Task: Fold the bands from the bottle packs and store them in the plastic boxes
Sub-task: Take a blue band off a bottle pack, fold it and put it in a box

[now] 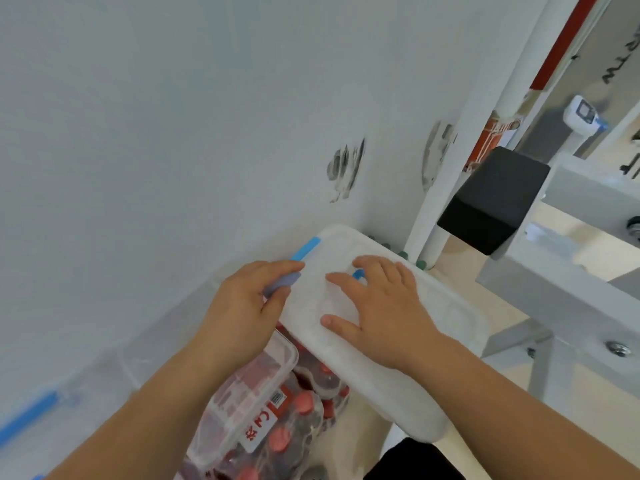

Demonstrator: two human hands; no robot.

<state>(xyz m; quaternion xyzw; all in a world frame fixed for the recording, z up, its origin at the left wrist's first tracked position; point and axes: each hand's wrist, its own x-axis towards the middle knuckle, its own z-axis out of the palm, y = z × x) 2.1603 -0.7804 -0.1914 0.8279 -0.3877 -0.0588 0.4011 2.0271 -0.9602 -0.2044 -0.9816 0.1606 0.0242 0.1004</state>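
Observation:
A white translucent plastic box lid point(381, 372) lies tilted in front of me near the wall. My left hand point(242, 313) grips the lid's blue side latch point(304, 251) at the left edge. My right hand point(384, 306) lies flat on top of the lid with fingers spread, and a small blue piece point(358, 273) shows under its fingers. Below the lid lie shrink-wrapped bottle packs point(294, 410) with red caps. No band is clearly visible.
A white wall point(173, 133) fills the left and centre. Another clear box with a blue latch point(27, 420) stands at lower left. A white metal frame point(554, 289) with a black block point(491, 202) and a white post stands to the right.

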